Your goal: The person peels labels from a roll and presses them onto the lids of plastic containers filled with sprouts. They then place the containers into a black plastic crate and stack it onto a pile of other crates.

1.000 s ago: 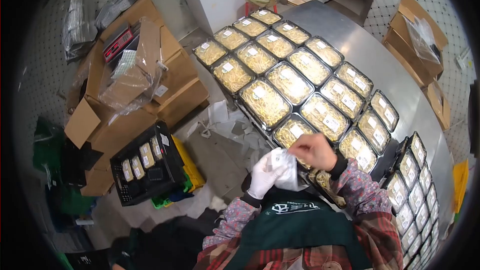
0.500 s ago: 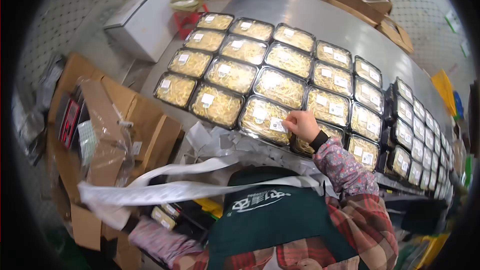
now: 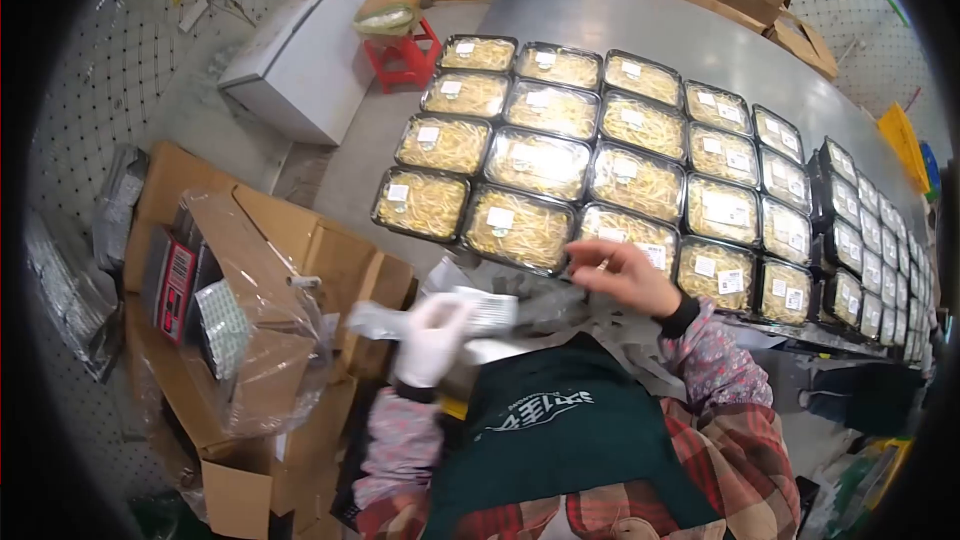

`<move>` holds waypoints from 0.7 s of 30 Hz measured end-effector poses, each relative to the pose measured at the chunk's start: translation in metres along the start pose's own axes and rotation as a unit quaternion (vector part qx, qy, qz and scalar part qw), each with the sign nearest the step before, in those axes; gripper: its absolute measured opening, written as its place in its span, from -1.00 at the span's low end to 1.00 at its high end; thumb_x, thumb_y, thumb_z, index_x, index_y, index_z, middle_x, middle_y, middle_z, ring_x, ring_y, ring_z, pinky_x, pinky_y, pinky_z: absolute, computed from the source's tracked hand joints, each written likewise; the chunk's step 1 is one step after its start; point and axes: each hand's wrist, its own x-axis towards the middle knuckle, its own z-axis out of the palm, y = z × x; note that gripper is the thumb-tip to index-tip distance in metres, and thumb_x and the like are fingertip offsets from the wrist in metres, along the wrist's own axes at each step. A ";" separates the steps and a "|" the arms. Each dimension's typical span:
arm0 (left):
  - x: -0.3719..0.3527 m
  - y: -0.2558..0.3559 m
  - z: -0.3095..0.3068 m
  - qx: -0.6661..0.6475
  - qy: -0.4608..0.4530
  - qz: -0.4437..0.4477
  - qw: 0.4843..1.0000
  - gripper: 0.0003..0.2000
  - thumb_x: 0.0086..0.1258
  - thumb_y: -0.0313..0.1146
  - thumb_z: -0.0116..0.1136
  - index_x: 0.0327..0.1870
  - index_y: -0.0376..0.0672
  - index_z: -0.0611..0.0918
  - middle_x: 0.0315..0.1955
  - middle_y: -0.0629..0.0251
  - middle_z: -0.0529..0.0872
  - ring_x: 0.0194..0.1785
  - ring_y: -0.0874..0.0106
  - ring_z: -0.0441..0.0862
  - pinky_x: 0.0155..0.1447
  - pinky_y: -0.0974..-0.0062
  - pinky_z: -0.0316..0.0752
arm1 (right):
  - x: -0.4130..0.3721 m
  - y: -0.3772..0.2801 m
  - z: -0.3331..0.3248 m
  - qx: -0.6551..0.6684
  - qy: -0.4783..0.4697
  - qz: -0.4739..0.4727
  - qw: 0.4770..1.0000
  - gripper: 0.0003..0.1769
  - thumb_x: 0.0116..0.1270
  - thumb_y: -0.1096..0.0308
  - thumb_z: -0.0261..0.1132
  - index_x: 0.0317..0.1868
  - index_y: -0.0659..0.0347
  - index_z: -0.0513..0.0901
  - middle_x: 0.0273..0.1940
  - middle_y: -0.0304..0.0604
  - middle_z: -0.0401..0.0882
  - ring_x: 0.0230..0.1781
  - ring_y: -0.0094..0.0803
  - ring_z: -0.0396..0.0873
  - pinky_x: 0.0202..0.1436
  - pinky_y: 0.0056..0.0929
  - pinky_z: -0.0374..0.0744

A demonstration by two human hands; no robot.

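Note:
My left hand [image 3: 435, 340], in a white glove, is closed around a strip of white labels [image 3: 490, 312] in front of the dark green apron. One end of the strip sticks out to the left of the glove, blurred. My bare right hand [image 3: 632, 278] hovers at the front edge of a black tray of bean sprouts [image 3: 625, 228], its fingers loosely bent and apart. I see nothing held in it. The hand hides part of that tray's front, where a second label [image 3: 655, 255] shows. To its left sits another bean sprout tray [image 3: 518, 228] bearing one label.
Several rows of wrapped sprout trays [image 3: 540, 162] cover the metal table [image 3: 560, 10], with more stacked at right [image 3: 850, 240]. An opened cardboard box [image 3: 300, 240] stands at left, with plastic film over it. Beyond are a white chest [image 3: 290, 60] and a red stool [image 3: 405, 60].
My left hand has come from the lower left toward the trays, and the long stretched label strip now looks bunched. My right hand has left the tray's label and moved left. The view has shifted left.

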 end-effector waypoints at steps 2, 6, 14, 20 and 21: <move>0.013 -0.030 0.036 -0.159 -0.047 -0.043 0.985 -0.93 0.34 -0.49 0.22 -0.23 -0.27 0.63 -0.32 0.32 0.71 -0.31 0.62 0.63 -0.19 0.66 0.54 | 0.004 -0.010 0.023 -0.060 -0.027 -0.035 0.997 -0.51 0.24 0.26 0.40 0.14 0.26 0.55 -0.18 -0.13 0.65 -0.22 -0.52 0.57 -0.15 -0.50 0.53; 0.023 -0.037 0.047 -0.163 -0.052 -0.029 0.985 -0.92 0.33 -0.48 0.25 -0.34 -0.27 0.62 -0.38 0.33 0.72 -0.34 0.66 0.62 -0.25 0.68 0.52 | 0.008 0.016 0.032 0.094 -0.057 0.071 0.991 -0.65 0.26 0.37 0.39 0.02 0.31 0.61 -0.28 -0.33 0.65 -0.39 -0.73 0.48 -0.44 -0.68 0.41; 0.060 -0.047 0.046 0.153 -0.068 0.234 0.958 -0.52 0.08 -0.44 0.47 0.03 -0.28 0.55 0.13 0.12 0.54 0.09 0.48 0.51 0.12 0.48 0.45 | 0.006 0.033 0.044 0.075 0.039 0.084 0.993 -0.83 0.25 0.38 0.38 -0.22 0.31 0.70 -0.40 -0.32 0.66 -0.50 -0.70 0.45 -0.48 -0.63 0.41; 0.062 -0.052 0.050 -0.206 -0.216 -0.114 0.948 -0.19 0.13 -0.60 0.34 0.42 -0.28 0.15 0.08 0.15 0.55 0.07 0.48 0.55 0.11 0.56 0.49 | 0.023 0.031 0.050 -0.241 0.138 -0.089 0.957 -0.88 0.21 0.41 0.39 -0.31 0.30 0.71 -0.45 -0.23 0.65 -0.48 -0.63 0.52 -0.42 -0.58 0.47; 0.063 -0.057 0.041 -0.211 -0.233 -0.120 0.942 -0.27 0.16 -0.61 0.31 0.38 -0.30 0.22 0.02 0.17 0.59 0.02 0.48 0.58 0.10 0.55 0.51 | 0.028 0.019 0.043 -0.156 0.178 -0.022 0.971 -0.88 0.22 0.42 0.38 -0.30 0.32 0.70 -0.48 -0.24 0.63 -0.46 -0.60 0.54 -0.39 -0.58 0.49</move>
